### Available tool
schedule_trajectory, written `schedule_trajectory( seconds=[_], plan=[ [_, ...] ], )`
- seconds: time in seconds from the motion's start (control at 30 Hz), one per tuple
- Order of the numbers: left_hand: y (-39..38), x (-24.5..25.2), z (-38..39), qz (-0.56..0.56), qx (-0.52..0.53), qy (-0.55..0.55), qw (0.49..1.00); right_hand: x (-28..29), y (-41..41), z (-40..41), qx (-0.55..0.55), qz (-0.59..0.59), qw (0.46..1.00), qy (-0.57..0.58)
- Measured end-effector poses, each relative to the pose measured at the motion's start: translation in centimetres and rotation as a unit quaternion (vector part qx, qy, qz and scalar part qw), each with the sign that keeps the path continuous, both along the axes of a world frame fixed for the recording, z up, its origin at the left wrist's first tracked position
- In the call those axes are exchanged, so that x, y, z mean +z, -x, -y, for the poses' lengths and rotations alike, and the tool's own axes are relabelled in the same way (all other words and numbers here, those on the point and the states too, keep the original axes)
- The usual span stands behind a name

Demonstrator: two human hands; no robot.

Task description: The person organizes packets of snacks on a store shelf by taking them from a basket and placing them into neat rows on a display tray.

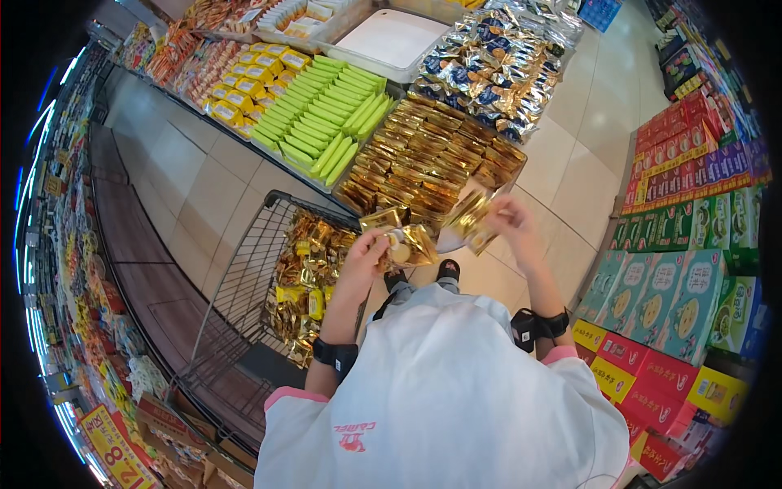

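Observation:
My left hand grips gold foil snack packets by their edge, above the near side of a display bin. In my right hand is another gold foil packet, held over the bin's near right corner. Rows of standing gold-brown packets fill most of that bin, and a pale patch of its bottom shows at the near right. Left of my left hand, a wire shopping cart holds a loose heap of gold packets with a few yellow packets among them.
Beside the gold bin are bins of green packets, yellow packets and silver-and-blue packets. Behind them sits a white-lidded tub. Stacked boxes line the right side. Snack shelves curve along the left, past a tiled floor.

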State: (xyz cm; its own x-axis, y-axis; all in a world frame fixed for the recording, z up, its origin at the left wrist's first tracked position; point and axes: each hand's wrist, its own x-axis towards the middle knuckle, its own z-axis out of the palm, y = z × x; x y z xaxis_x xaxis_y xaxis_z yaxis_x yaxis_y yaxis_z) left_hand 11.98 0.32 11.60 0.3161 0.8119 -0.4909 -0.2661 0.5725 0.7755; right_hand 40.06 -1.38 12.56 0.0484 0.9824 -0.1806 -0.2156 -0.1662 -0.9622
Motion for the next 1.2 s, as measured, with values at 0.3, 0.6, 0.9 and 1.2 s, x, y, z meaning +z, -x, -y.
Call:
schedule_trajectory(
  seconds=[0.3, 0.6, 0.9, 1.2],
  plan=[
    [2.3, -0.9, 0.4, 0.016, 0.053, -0.016, 0.998, -1.9, -4.1, -4.3, -0.156, 0.075, 0.983, -0.057],
    [2.0, -0.6, 1.1, 0.005, 0.058, 0.001, 0.998, -5.2, -1.3, -7.1, -0.137, 0.498, 0.852, -0.089],
    [2.9, -1.0, 1.3, 0.02, 0.081, 0.002, 0.996, -6.3, -1.9, -7.5, -0.123, 0.729, 0.671, -0.06],
    [2.2, -0.2, 1.1, 0.002, 0.089, 0.015, 0.996, -5.6, -1.8, -8.9, -0.099, 0.747, 0.651, -0.087]
  ],
)
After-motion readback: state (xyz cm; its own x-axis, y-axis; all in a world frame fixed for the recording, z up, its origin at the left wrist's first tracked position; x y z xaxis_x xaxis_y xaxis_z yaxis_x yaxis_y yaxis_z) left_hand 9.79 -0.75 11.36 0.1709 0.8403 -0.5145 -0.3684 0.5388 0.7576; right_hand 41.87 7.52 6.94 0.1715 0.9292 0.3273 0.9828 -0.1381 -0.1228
